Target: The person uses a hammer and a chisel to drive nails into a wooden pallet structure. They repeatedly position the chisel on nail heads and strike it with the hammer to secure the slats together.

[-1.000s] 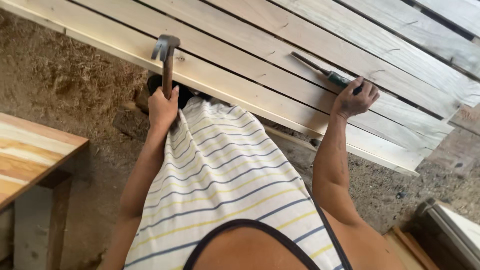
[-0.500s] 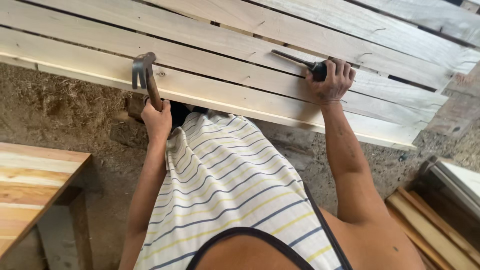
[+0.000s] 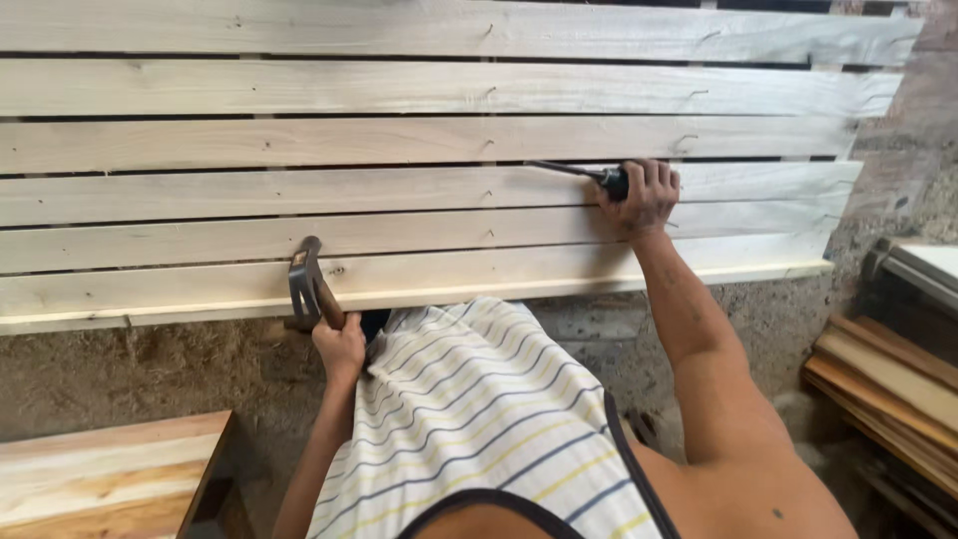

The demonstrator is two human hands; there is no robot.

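A pallet-like panel of pale wooden slats lies across the top of the head view. My left hand grips the wooden handle of a claw hammer, whose steel head rests against the nearest slat's front edge. My right hand is closed on the dark handle of a slim metal tool, a chisel or screwdriver, whose shaft lies along a gap between two slats in the middle right of the panel. A white striped shirt fills the bottom centre.
A varnished wooden bench top sits at the bottom left. Several loose boards are stacked at the right, with a pale flat panel above them. Bare earth and sawdust lie below the slats.
The view has swung so the slats lie level. My right hand closed on the slim tool and holds it at a slat gap. The hammer came down to the nearest slat's edge.
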